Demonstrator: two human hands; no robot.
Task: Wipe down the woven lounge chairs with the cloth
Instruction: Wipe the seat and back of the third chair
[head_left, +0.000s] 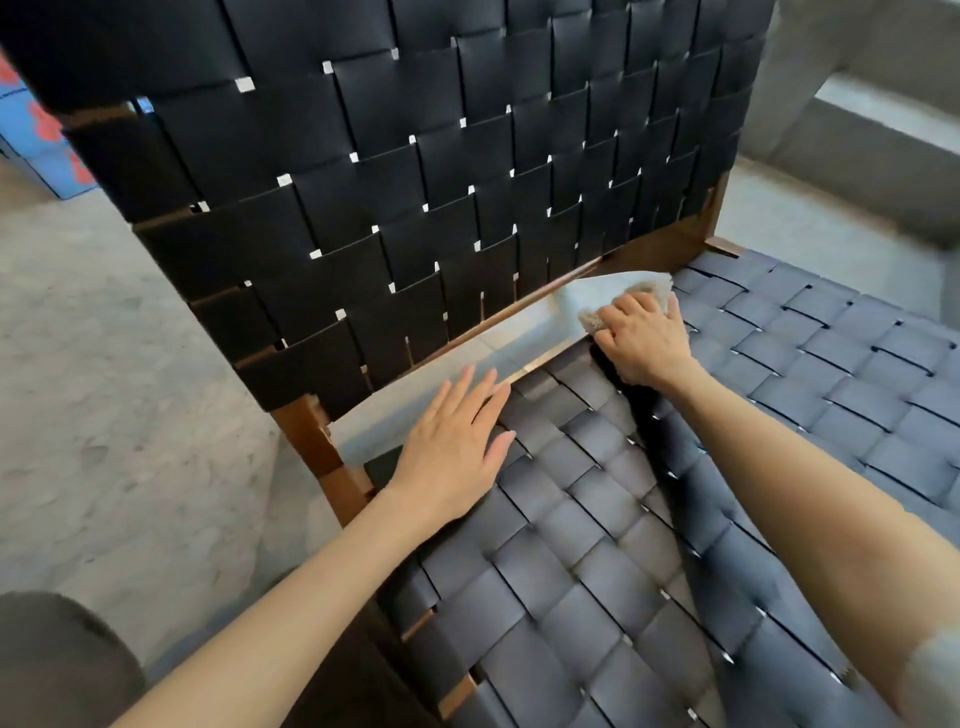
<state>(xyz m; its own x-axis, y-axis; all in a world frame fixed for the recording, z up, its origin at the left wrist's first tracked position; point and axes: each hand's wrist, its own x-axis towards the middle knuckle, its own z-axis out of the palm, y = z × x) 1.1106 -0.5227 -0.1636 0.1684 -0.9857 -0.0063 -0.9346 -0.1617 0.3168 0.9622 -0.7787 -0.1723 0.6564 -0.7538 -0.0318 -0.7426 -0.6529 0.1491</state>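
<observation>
Nearest the camera, the chair seat (597, 561) runs away from the viewer, a weave of wide dark straps on a brown wooden frame (322, 452). Narrow slits show where the straps cross.

Left hand (452, 447): flat, fingers straight and together, palm down on the rear left part of the seat. It holds nothing and appears to be bracing.

Right hand (644, 343): further back, fingers curled over the cloth (649, 287), pressing it onto the straps at the rear edge of the seat. The cloth is tan and fluffy and shows only past the fingertips and beside the knuckles. It lies just in front of the open gap between seat and backrest (415, 156).

Step in hand, as judged: wiping the back strip of the seat, with most of the seat and the whole backrest likely to follow.

Recommendations:
- Wipe along each strap rather than across it, as the raised strap edges could catch the cloth.
- Keep the cloth bunched under the palm so no loose corner drops into the rear gap.
- Press evenly, since the straps will probably give under load, and keep the left hand down to steady the chair.
- Work the crossings with a fingertip through the cloth, where dust is likely to collect.

Beyond the chair lies a grey floor (104, 364), with a blue box (31, 135) bearing red marks at far left. Only one chair is in view.
</observation>
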